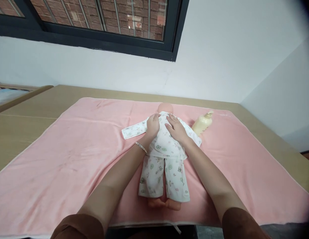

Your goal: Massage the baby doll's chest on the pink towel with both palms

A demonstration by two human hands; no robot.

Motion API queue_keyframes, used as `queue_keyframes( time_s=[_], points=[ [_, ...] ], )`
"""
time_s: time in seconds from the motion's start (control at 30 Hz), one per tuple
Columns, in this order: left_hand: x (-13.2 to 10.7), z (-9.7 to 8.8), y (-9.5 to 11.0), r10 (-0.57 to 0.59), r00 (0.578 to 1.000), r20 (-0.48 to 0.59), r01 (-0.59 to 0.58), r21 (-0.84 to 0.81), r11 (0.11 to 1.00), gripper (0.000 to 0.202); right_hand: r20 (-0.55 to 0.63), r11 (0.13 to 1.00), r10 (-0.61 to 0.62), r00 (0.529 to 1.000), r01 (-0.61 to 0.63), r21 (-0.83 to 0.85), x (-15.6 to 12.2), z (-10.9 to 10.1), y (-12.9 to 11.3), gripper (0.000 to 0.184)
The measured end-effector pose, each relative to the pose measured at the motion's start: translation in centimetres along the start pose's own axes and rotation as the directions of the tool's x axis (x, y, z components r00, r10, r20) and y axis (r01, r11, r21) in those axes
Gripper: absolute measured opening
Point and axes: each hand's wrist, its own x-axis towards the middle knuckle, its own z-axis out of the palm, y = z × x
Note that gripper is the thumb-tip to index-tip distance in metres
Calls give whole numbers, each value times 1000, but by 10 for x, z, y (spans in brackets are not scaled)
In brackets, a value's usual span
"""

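Observation:
A baby doll (164, 156) in white printed pyjamas lies on a pink blanket (69, 152), head away from me and feet toward me. My left hand (153, 125) rests on the doll's upper chest by the collar, fingers curled and pinching the fabric. My right hand (176, 127) lies flat on the chest beside it, fingers stretched out. One sleeve (133, 130) of the top sticks out to the left. A thin bracelet is on my left wrist.
A pale yellow lotion bottle (203, 123) lies on the blanket right of the doll's shoulder. The blanket covers a wooden table (22, 119) against a white wall. A dark-framed window (107, 30) is above. A cot edge shows far left.

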Motion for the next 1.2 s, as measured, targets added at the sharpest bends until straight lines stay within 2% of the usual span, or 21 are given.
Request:
queue_keyframes(
  time_s=[0.07,0.1,0.2,0.27,0.4,0.5,0.57,0.63,0.73,0.87,0.97,1.07,1.13,1.2],
  points=[
    [-2,1,-3,18,1000,-24,-17,19,1000,34,-45,997,38,998,-41,-58,-4,1,-6,55],
    [-3,1,-4,32,999,-35,-31,28,999,35,-48,996,11,999,-15,-85,-5,2,-11,54],
    [-4,0,-6,56,997,-49,-54,39,998,40,34,978,-192,981,194,-71,-5,3,-19,45],
    [-5,-1,-6,54,998,-39,-52,46,998,44,70,968,-249,966,250,-14,0,2,-14,40],
    [-7,-1,-7,73,997,-31,-71,54,996,45,9,999,-47,999,48,-22,8,0,3,49],
    [-6,0,-9,89,995,-41,-87,49,995,42,-37,990,40,999,-45,-133,3,1,-6,51],
    [-4,0,-10,78,996,-40,-76,39,996,42,-23,981,8,1000,-12,-191,-6,2,-22,50],
    [-2,-1,-9,45,999,-29,-45,25,999,43,40,975,-81,996,87,-203,-15,4,-39,51],
    [-1,-4,-8,12,1000,-9,-11,12,1000,42,95,971,-140,986,155,-180,-18,4,-48,49],
    [-4,-4,-11,90,996,19,-91,51,995,35,98,987,-108,989,118,-110,-4,1,-28,45],
    [-7,-2,-14,125,992,0,-125,51,991,34,32,994,40,999,-37,-106,4,1,-16,51],
    [-4,0,-16,95,995,-12,-95,13,995,34,-35,974,134,990,-138,-181,-2,4,-24,55],
    [1,0,-17,77,997,20,-77,6,997,33,-23,968,80,997,-83,-238,-10,7,-38,55],
    [5,1,-18,68,996,60,-68,2,998,32,36,969,-32,999,40,-243,-15,8,-50,53]
  ],
)
